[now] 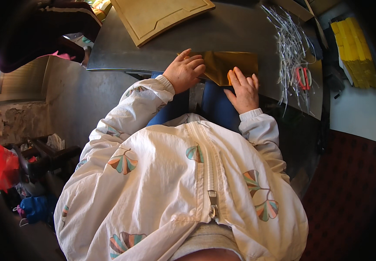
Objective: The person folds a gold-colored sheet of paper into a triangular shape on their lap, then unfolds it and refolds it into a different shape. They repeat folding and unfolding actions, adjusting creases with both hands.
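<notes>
A gold, shiny sheet [222,63] lies at the near edge of the dark table in front of me, with one corner hanging toward my lap. At its left end rests my left hand [182,71], palm down, the fingers loosely bent and apart. My right hand [243,90] lies on the sheet's near right part, fingers stretched out and the thumb held off to the side. A bright orange patch shows beside the right index finger; I cannot make out whether it belongs to the sheet.
Beyond my left hand is a wooden board [161,17]. On the right, silvery strips [290,48] lie in a tangled heap with red-handled scissors [303,78]. Yellow folded material [355,52] sits farther right. Another person's dark-clothed leg [48,37] is at the far left.
</notes>
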`<state>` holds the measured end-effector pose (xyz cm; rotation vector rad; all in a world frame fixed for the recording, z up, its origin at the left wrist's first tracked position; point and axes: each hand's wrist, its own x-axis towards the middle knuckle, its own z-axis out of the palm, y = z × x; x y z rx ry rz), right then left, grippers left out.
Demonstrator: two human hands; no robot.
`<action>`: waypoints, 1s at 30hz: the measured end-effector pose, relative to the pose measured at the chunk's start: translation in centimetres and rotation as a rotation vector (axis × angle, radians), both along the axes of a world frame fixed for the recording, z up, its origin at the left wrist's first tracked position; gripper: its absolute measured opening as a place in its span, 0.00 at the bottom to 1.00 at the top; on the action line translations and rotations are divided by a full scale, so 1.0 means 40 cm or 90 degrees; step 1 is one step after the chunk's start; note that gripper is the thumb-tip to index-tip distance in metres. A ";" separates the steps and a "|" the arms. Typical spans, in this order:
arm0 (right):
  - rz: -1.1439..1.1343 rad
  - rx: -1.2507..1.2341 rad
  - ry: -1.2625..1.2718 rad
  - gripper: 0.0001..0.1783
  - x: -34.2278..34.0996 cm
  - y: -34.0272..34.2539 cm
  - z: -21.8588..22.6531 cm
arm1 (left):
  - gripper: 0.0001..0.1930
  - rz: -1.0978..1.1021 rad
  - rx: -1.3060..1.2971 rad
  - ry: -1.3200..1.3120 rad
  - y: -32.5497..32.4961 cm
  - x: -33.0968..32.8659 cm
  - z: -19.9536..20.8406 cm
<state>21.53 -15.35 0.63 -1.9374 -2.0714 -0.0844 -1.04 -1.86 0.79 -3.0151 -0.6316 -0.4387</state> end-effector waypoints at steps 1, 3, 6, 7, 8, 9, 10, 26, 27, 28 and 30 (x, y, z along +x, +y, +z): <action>-0.004 0.006 0.014 0.36 -0.011 0.003 -0.009 | 0.24 0.003 0.017 -0.019 -0.004 0.006 0.002; 0.005 0.013 0.049 0.33 -0.028 0.010 -0.028 | 0.21 -0.031 0.054 -0.064 -0.022 0.029 0.001; 0.002 0.046 0.045 0.31 -0.028 0.010 -0.046 | 0.15 -0.075 0.050 -0.092 -0.044 0.058 -0.001; -0.002 0.059 0.049 0.30 -0.019 0.006 -0.047 | 0.13 -0.087 0.032 -0.082 -0.048 0.062 0.000; 0.000 0.080 0.049 0.29 -0.006 0.001 -0.046 | 0.10 -0.101 0.006 -0.110 -0.046 0.064 0.002; -0.011 0.079 0.028 0.28 0.011 -0.004 -0.042 | 0.10 -0.112 0.010 -0.115 -0.043 0.065 0.006; -0.015 0.084 0.005 0.28 0.026 -0.012 -0.035 | 0.11 -0.122 0.013 -0.128 -0.037 0.061 0.013; -0.315 -0.205 1.020 0.10 0.062 0.081 0.083 | 0.19 -0.052 0.081 -0.220 0.136 0.108 0.250; -0.313 -0.219 1.010 0.10 0.062 0.085 0.068 | 0.26 -0.050 0.028 -0.109 0.115 0.108 0.204; -0.322 -0.244 0.995 0.11 0.062 0.088 0.056 | 0.28 -0.105 -0.019 -0.104 0.087 0.093 0.156; -0.358 -0.271 0.953 0.12 0.061 0.088 0.042 | 0.32 -0.151 -0.108 -0.038 0.031 0.064 0.073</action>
